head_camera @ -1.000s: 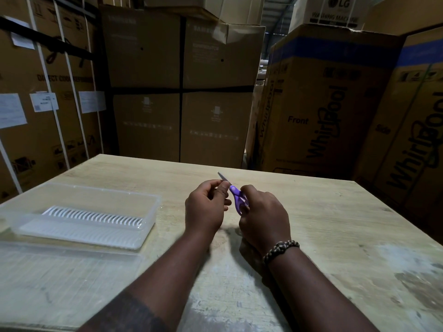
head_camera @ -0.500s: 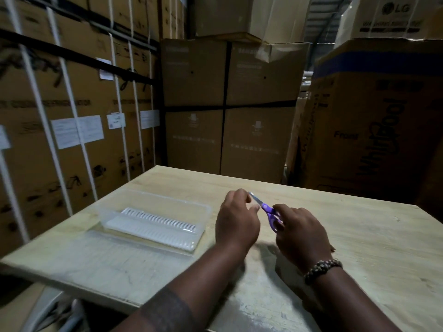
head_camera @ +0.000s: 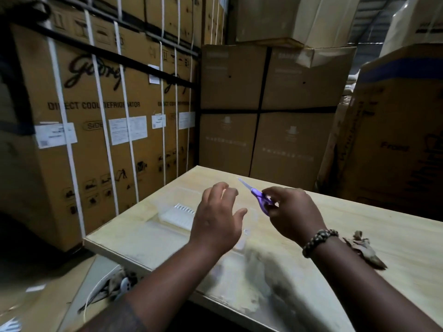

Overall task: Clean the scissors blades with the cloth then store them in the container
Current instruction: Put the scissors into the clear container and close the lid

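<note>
Many cartons hemmed the desk's left and far edges; right hand pinched purple scissors; left hand hovered, fingers wide, over the clear container.

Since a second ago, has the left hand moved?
Yes. The left hand has left the scissors blade and shifted left: it was right of the container, now it overlaps it.

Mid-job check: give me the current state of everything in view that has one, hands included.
scissors: blades look closed, held in the air above the table, tip pointing away.
right hand: grips the scissors' purple handles.
left hand: open, fingers spread, holding nothing, over the container.
container: uncovered, on the table, scissors not inside.
cloth: crumpled on the table beside the right forearm, untouched.
</note>
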Available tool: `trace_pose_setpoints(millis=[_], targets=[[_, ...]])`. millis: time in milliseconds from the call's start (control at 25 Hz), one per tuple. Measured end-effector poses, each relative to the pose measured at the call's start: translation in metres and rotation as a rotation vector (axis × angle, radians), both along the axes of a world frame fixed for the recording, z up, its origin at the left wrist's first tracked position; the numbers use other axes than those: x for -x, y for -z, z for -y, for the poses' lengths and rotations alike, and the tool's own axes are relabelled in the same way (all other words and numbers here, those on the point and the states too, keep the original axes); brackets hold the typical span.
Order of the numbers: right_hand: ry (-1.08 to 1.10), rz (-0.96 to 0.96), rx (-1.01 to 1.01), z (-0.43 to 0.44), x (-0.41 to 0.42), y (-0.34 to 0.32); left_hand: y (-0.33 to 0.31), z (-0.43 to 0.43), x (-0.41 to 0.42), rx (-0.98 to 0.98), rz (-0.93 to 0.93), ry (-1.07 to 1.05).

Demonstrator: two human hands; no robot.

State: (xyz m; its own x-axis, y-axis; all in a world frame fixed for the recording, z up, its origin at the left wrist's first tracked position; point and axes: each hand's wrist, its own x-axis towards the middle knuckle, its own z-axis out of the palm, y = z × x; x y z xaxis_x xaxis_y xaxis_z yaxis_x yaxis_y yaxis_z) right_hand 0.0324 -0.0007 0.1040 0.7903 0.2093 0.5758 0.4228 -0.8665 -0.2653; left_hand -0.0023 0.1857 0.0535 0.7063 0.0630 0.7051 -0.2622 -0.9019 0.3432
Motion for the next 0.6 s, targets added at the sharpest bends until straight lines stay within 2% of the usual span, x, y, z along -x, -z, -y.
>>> trace_pose_setpoints(millis=[200,440,600], targets=[[-0.074,-0.050,0.175,-0.075,-0.006,-0.008,0.009,-0.066,0.010,-0.063,-0.099,-0.123],[-0.086,-0.197,0.265,-0.131,-0.024,-0.001,0.015,-0.111,0.008,-0.179,-0.241,-0.117],[-0.086,-0.370,0.344,-0.143,-0.038,0.008,0.023,-0.121,0.004,-0.270,-0.323,-0.081]])
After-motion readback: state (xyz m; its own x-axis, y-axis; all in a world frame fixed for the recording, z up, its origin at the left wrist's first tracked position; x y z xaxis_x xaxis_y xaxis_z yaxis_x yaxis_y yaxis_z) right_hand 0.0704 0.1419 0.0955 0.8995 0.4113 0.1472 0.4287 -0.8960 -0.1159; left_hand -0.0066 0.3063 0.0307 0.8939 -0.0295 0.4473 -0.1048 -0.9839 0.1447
